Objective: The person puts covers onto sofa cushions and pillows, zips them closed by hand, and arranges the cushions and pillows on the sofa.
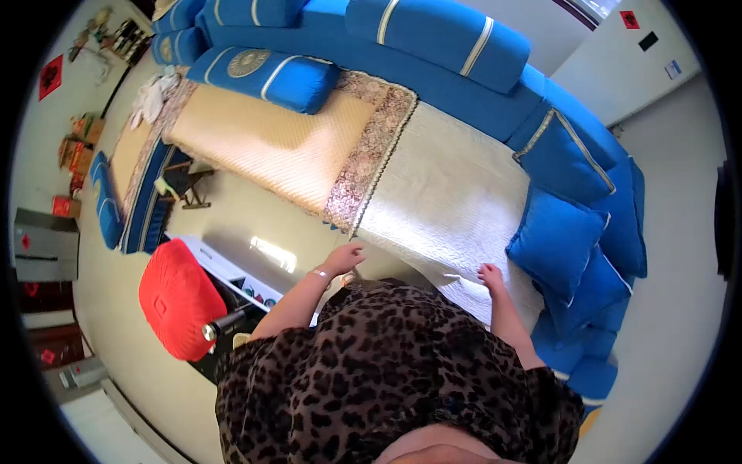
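My left hand (pixel 344 259) is over the floor at the front corner of a white quilted sofa cover (pixel 440 178). Its fingers curl loosely, and I see nothing in them. A pale bracelet circles that wrist. On the other side, my right hand (pixel 490 276) hovers over or lightly touches the cover's front part, fingers partly bent and a little apart. Wrinkles run along the cover's front edge between the two hands. Close to my right hand lies a blue cushion (pixel 556 236). A beige mat (pixel 267 139) with a patterned border adjoins the cover on the left.
A red-covered stool or cushion (pixel 182 298) stands left beside a black-and-white table (pixel 232 278) with a metal flask (pixel 222 326). Blue bolsters (pixel 440 39) line the sofa back. A small folding stool (pixel 189 185) stands on the floor. A white fridge-like cabinet (pixel 618 62) is behind the sofa.
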{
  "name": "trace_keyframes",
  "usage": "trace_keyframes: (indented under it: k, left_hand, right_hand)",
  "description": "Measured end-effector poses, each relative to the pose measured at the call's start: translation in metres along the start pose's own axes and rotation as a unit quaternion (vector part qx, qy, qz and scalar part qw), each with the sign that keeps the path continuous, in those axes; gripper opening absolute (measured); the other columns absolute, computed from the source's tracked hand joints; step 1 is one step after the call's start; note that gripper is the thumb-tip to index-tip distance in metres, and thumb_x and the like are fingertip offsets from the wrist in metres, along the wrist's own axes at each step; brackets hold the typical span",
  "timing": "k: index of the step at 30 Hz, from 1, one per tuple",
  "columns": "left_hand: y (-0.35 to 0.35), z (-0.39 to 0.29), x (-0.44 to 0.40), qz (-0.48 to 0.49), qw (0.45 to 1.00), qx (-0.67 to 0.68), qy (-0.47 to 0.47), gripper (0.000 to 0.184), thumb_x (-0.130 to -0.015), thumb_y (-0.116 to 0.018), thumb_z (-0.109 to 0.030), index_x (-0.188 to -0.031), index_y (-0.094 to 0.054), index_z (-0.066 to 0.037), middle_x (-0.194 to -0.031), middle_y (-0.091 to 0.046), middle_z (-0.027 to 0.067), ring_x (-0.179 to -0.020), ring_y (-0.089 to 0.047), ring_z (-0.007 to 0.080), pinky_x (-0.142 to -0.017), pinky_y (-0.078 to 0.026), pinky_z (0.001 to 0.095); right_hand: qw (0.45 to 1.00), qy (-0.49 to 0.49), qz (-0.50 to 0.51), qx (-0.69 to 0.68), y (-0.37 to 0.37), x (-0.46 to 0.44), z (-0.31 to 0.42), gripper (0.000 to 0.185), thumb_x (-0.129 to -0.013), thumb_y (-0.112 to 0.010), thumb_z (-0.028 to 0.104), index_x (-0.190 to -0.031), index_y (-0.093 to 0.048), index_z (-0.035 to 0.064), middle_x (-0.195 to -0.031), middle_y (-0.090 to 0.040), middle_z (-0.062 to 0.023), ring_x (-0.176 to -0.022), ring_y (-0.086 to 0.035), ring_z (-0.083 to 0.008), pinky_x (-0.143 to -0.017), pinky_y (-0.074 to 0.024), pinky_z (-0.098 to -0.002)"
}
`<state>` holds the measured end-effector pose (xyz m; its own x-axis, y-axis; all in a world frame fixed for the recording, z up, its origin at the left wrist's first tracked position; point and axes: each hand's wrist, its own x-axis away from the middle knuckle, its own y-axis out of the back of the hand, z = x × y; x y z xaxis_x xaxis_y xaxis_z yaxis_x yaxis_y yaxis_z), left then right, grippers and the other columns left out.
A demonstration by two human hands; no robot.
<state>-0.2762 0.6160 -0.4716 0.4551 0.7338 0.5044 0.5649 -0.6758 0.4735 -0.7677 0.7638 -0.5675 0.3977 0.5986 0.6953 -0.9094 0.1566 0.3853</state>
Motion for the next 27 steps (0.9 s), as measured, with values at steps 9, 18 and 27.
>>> trace_keyframes:
  k: [9, 18, 27]
  left_hand:
    - [0.087, 0.174, 0.062, -0.120, 0.974, 0.132, 0.142, 0.041, -0.081, -0.064, -0.029, -0.111, -0.060, -0.001, -0.092, -0.066, 0.0147, -0.084, -0.063, 0.0221, -0.077, -0.050, 0.0316]
    - [0.167, 0.170, 0.002, -0.137, 0.964, 0.211, 0.085, 0.039, -0.084, -0.062, -0.023, -0.114, -0.058, 0.002, -0.096, -0.065, 0.0133, -0.087, -0.062, 0.0191, -0.079, -0.049, 0.0297]
    - [0.291, 0.171, 0.030, -0.199, 0.948, 0.199, 0.149, 0.042, -0.087, -0.061, -0.025, -0.120, -0.054, 0.000, -0.097, -0.065, 0.0112, -0.089, -0.060, 0.0173, -0.079, -0.048, 0.0292]
  right_hand:
    - [0.893, 0.234, 0.118, 0.366, -0.169, 0.000, 0.144, 0.026, -0.084, -0.057, 0.029, -0.094, -0.066, 0.0070, -0.073, -0.065, -0.0103, -0.068, -0.061, -0.0164, -0.065, -0.0490, -0.0323]
    - [0.921, 0.220, 0.128, 0.294, -0.226, -0.029, 0.218, 0.031, -0.086, -0.057, 0.026, -0.101, -0.063, -0.0006, -0.080, -0.065, -0.0072, -0.071, -0.059, -0.0140, -0.066, -0.0490, -0.0303]
    - [0.942, 0.034, 0.156, 0.294, -0.284, -0.148, 0.274, 0.028, -0.086, -0.054, 0.030, -0.089, -0.064, 0.0041, -0.074, -0.063, -0.0046, -0.060, -0.057, -0.0146, -0.053, -0.0460, -0.0321]
